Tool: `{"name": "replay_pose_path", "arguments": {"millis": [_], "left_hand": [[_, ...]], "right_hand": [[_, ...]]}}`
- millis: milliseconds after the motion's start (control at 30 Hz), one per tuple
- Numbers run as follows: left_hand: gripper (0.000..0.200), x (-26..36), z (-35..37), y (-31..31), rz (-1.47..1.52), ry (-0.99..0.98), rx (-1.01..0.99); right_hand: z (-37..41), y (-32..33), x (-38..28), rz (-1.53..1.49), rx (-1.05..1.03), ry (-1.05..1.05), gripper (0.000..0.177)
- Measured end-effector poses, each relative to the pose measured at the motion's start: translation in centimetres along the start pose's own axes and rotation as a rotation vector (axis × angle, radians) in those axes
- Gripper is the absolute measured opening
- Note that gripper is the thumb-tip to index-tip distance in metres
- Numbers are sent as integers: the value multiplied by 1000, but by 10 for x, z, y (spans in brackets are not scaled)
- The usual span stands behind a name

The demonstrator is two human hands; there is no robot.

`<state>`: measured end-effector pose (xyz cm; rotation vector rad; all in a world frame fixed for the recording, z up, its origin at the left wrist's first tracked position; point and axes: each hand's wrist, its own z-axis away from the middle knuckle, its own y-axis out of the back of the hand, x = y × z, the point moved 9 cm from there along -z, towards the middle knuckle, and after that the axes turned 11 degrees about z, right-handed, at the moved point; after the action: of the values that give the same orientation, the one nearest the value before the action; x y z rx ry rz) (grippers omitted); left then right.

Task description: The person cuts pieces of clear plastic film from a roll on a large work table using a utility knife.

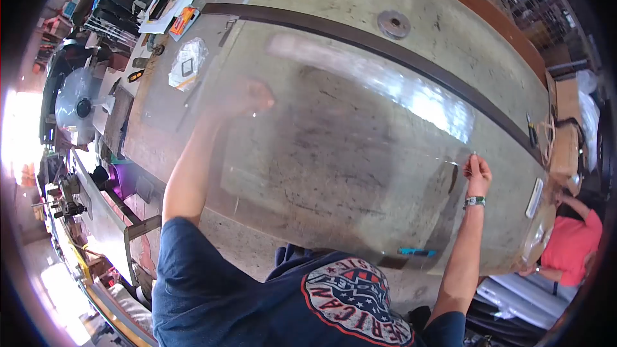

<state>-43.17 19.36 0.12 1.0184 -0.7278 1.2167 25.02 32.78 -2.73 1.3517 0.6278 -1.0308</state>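
Note:
A clear plastic sheet (385, 83) stretches between my two hands over the worktable, catching a bright reflection along its far part. Its near edge shows as a thin line running to my right hand (477, 172), whose fingers pinch it. My left hand (257, 96) looks smeared and hazy at the other end of that edge; its fingers appear curled on the sheet, though their detail is lost. Beneath lies the scuffed table surface (270, 199). A teal-handled tool (416, 252) lies at the table's near edge, left of my right forearm.
A dark bar (360, 38) crosses the table beyond the sheet, with a grey round disc (394, 24) behind it. Pliers (531, 131) and a white strip (534, 198) lie to the right. A small plastic bag (187, 64) is at left. A person in red (572, 247) works at the right end.

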Motion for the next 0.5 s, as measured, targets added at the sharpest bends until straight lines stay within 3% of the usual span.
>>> {"name": "replay_pose_path", "arguments": {"millis": [200,233,267,300,333,367,400,433,500], "left_hand": [[23,32,-102,71,-198,-100,430],[27,24,-117,81,-259,-279,493],[28,21,-120,89,-386,-234,587],[26,6,-131,93,-457,-257,580],[25,-5,-138,92,-398,-274,625],[34,-9,-141,86,-347,-146,564],[30,9,-131,76,-364,-256,589],[31,3,-132,79,-424,-217,598],[33,-13,-132,81,-262,-351,668]], "right_hand": [[-73,-19,4,58,133,-6,21],[-80,-22,9,69,159,-21,22],[-106,-25,37,-52,109,97,26],[-76,-35,-4,68,198,-53,29],[-75,-23,-11,392,279,-119,29],[-75,-22,-10,363,291,-139,27],[-88,-23,4,340,273,6,23],[-86,-26,-4,330,304,65,22],[-97,-29,18,212,263,32,20]]}}
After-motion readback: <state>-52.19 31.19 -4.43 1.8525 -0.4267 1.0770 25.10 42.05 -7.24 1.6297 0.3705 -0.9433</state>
